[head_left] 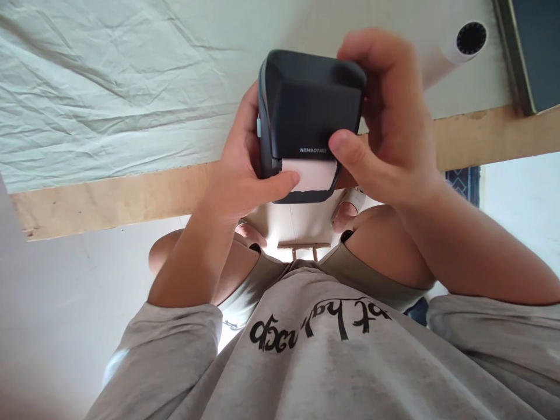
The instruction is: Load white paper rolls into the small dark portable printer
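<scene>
Both hands hold a black label printer (315, 116) marked NIIMBOT above the table's front edge. A strip of white label paper (321, 175) shows at the printer's near end, below its dark lid. My left hand (245, 169) wraps the left side, its thumb lying on the paper and its other fingers hidden behind the body. On the right side, my right hand (394, 122) grips with its thumb on the lid near the lettering and its index finger at the far right corner. The lid looks closed down over the body.
A wrinkled pale cloth (109, 93) covers the table, whose bare wooden edge (109, 198) faces me. A white cylinder with a dark end (471, 38) stands at the back right. Beside it lies a dark flat framed object (536, 55). My legs are beneath the edge.
</scene>
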### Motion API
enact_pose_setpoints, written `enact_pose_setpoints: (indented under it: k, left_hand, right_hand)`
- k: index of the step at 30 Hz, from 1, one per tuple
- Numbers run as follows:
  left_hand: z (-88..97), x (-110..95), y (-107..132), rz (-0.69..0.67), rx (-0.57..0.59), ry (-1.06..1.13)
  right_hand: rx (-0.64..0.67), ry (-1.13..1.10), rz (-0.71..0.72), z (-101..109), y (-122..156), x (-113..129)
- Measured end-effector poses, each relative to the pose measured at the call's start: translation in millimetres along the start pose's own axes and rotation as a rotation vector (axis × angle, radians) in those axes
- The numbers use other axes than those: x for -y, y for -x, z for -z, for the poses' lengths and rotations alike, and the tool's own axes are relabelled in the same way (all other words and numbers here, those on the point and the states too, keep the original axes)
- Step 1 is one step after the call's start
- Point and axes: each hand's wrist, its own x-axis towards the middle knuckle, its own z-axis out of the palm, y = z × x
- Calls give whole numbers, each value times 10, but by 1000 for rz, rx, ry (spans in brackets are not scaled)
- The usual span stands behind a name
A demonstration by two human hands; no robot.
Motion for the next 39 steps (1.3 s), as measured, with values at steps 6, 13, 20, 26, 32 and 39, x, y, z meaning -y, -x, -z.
enact_pose_setpoints:
  k: [6,13,20,26,32,39]
  left_hand:
    - [-181,-289,64,167,-111,42]
    - [-212,-358,46,261,-191,36]
    - [-237,-382,-29,212,-159,142]
    - [-253,-292,-59,172,-199,98]
    - [-240,-270,-33,160,-295,81]
    - [-146,-211,-46,75,-239,205]
  right_hand:
    - [95,-252,25,-75,-55,-119]
    - [108,-236,12,-61,-93,-93]
    - [126,-167,-1,-36,-71,-102]
    - [67,-55,23,-13,-34,-142]
    - [22,14,110,-3,-31,-110]
    - [55,18,206,9,-84,-128]
